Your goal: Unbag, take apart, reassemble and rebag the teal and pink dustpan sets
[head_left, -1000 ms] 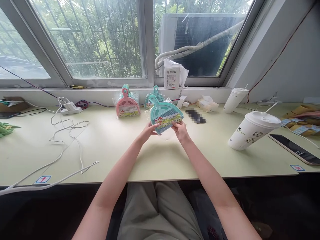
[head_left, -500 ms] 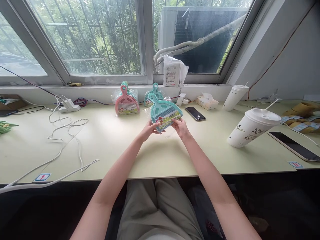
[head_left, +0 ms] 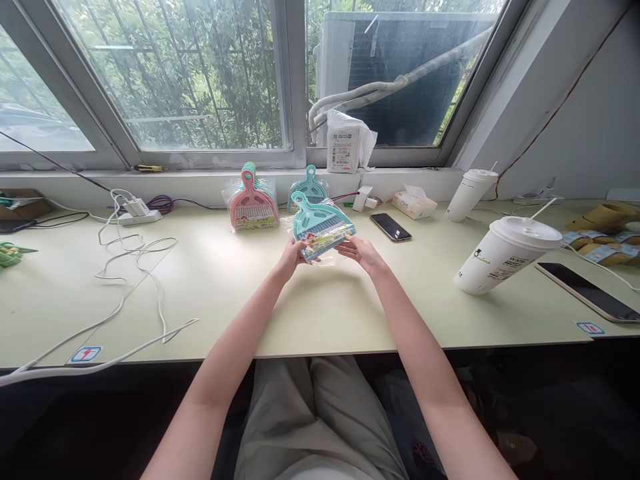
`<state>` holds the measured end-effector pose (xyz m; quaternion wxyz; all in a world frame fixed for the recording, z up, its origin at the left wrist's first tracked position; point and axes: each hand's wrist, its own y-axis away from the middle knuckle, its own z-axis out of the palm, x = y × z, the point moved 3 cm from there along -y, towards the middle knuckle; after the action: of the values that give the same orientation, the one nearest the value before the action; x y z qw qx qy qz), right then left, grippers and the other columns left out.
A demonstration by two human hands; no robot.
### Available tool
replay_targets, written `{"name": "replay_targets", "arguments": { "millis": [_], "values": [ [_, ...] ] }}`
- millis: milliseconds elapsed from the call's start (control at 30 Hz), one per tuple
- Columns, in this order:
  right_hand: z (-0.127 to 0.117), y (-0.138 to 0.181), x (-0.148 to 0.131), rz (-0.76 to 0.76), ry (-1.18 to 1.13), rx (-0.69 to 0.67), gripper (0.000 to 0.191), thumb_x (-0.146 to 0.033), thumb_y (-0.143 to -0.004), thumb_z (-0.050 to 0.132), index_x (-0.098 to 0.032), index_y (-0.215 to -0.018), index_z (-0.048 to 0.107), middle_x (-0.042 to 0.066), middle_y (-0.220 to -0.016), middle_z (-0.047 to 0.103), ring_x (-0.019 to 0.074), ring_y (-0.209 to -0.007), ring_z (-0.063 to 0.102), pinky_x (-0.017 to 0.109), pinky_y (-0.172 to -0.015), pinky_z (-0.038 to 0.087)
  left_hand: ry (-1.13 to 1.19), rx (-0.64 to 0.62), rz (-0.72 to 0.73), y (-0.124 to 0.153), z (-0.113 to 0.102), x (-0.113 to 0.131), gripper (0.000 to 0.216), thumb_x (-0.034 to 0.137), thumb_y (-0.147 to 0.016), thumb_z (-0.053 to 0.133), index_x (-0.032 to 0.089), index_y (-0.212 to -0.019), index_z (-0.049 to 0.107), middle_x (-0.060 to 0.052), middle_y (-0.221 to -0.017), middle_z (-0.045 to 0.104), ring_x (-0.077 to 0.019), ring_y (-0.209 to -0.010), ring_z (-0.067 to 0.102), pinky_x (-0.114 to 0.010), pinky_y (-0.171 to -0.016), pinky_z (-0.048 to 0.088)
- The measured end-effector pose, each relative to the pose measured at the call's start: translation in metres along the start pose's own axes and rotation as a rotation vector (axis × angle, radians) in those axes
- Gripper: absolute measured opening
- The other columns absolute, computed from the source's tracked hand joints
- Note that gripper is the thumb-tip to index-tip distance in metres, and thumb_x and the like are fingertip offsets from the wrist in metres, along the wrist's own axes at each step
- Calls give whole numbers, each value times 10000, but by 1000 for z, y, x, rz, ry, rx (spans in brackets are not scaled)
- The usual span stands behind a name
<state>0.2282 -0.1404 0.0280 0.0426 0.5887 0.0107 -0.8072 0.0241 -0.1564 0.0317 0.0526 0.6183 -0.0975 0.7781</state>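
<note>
A turquoise dustpan-and-brush set (head_left: 324,220) in clear plastic wrap, with a printed label across its front, is tilted above the table in front of me. My left hand (head_left: 290,259) grips its lower left corner, thumb in front and fingers behind. Close by its lower right corner is my right hand (head_left: 364,253), fingers stretched out; whether the fingertips touch the wrap is hard to tell. Behind stands another turquoise set (head_left: 311,181), partly hidden. To its left is a stack of wrapped sets with a pink one (head_left: 253,205) in front.
A black phone (head_left: 391,227), a tissue pack (head_left: 414,202) and a white cup (head_left: 471,195) are at the back right. Nearer stands a large lidded cup (head_left: 507,255) beside another phone (head_left: 587,291). White cables (head_left: 123,280) trail across the left from a power strip (head_left: 140,213).
The held dustpan set has shifted slightly left and down and turned a little. My right hand's grip on its right corner has loosened, with the fingers now straighter.
</note>
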Motion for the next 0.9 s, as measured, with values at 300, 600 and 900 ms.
{"name": "replay_targets", "arguments": {
  "millis": [300, 600, 900],
  "values": [
    [-13, 5, -15, -638, 688, 176, 526, -84, -708, 635, -336, -1170, 624, -14, -1303, 574, 241, -1267, 457, 466, -1136, 277, 147, 120, -195, -10, -30, -9, 377, 212, -706, 534, 125, -1073, 536, -78, -802, 680, -152, -529, 611, -246, -413, 455],
    [-17, -4, -12, -679, 554, 175, 156, -368, -803, 626, -305, -876, 748, 15, -1206, 636, 224, -1153, 528, 424, -1053, 354, 90, 17, -286, -8, -27, -12, 429, 230, -737, 528, 125, -1151, 492, -65, -728, 661, -152, -501, 609, -235, -381, 444],
    [-27, -22, 15, -490, 426, 252, 405, -248, -708, 652, -255, -1113, 650, 66, -1168, 637, 192, -980, 629, 390, -891, 507, -25, -200, -314, 3, -12, -12, 419, 217, -779, 569, 162, -1174, 441, -55, -802, 677, -159, -530, 656, -184, -369, 406]
  ]
}}
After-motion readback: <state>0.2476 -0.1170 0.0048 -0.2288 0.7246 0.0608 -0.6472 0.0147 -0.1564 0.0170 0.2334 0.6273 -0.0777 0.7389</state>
